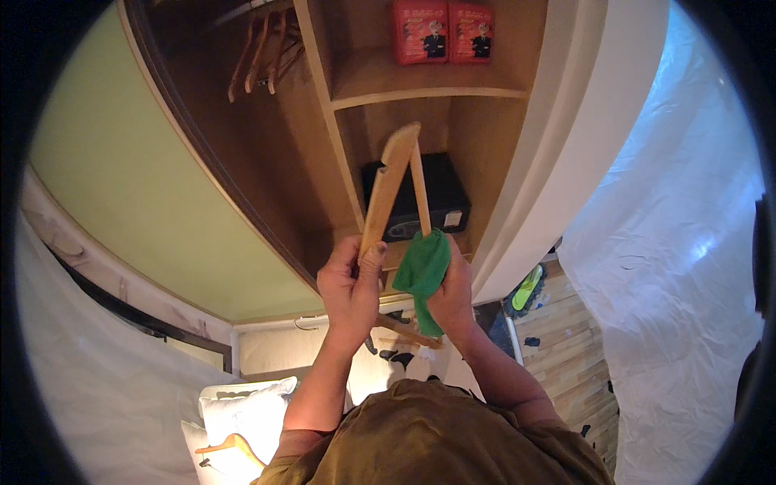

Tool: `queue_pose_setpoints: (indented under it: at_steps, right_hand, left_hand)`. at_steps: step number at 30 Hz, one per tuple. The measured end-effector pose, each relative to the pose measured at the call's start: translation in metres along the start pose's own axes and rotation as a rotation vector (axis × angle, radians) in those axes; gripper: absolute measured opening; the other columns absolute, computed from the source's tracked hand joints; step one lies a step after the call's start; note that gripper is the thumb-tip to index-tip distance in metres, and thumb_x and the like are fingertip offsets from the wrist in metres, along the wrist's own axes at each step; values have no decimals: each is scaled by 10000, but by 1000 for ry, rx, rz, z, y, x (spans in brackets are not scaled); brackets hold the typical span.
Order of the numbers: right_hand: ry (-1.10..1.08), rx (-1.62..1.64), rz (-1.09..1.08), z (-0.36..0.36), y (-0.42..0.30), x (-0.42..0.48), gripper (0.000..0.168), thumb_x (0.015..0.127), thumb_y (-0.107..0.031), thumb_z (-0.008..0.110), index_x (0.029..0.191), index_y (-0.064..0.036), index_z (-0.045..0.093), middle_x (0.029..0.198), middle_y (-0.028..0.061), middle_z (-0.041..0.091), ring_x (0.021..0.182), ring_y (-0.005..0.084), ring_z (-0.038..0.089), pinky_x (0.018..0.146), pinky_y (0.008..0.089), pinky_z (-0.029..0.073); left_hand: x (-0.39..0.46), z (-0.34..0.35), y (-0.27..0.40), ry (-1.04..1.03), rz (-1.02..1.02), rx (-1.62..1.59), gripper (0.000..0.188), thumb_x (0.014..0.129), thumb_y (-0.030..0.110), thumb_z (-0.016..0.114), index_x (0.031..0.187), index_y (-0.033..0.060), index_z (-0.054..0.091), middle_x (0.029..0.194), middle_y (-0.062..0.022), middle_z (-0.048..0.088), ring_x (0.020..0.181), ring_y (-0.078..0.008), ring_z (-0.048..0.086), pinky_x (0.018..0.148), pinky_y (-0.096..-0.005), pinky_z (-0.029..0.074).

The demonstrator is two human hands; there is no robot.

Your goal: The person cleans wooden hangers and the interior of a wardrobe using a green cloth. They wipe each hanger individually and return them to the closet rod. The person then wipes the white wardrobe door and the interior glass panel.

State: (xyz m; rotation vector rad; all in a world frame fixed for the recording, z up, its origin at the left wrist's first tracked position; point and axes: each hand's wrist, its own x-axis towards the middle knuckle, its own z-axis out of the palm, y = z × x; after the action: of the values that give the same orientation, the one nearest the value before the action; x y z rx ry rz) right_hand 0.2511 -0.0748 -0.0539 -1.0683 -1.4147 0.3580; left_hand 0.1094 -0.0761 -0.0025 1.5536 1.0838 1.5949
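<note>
Before the wardrobe, a wooden clothes hanger [384, 188] is held up with one end pointing away from me. My left hand [350, 291] grips its flat, notched shoulder piece, thumb on top. The hanger's thin round bar [419, 188] slants down from that far end into a green cloth [424, 264]. My right hand [451, 291] clasps the cloth around the bar, and a loose end hangs below. Under my hands another wooden arm [406, 330] shows, and a metal hook [306, 324] juts out to the left; the hands hide how these join.
Several wooden hangers [260, 57] hang at upper left in the wardrobe. Red packages [421, 33] occupy a shelf [424, 97] above a black safe [451, 194]. White pillows [242, 412] bear another hanger [233, 445]. Plastic sheeting [673, 242] drapes the right; a green slipper [527, 288] lies on the floor.
</note>
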Motion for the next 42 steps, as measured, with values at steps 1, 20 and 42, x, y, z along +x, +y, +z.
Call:
queue_pose_setpoints:
  at_steps: [1, 20, 42]
  right_hand:
    - [-36, 6, 31, 0, -1, -4, 386, 816, -137, 642, 1143, -6, 485, 887, 157, 634, 835, 315, 646, 716, 386, 500]
    - [-4, -253, -452, -3, -41, -4, 301, 751, -135, 640, 982, 34, 546, 848, 195, 583, 704, 354, 593, 590, 431, 463]
    - [-239, -502, -456, -23, -35, -9, 399, 515, -56, 691, 902, -36, 592, 790, 106, 572, 733, 304, 570, 625, 404, 459]
  left_hand:
    - [1, -2, 1, 10, -14, -44, 200, 917, 204, 628, 889, 7, 612, 620, 8, 517, 567, -45, 481, 499, -209, 374]
    - [-39, -16, 0, 285, 880, 829, 536, 857, 266, 678, 1263, 17, 434, 1288, -187, 420, 1267, -363, 372, 1071, -455, 267]
    - [24, -74, 38, 419, 808, 1105, 275, 792, 97, 674, 567, 88, 516, 536, -39, 491, 581, -222, 434, 811, -381, 350]
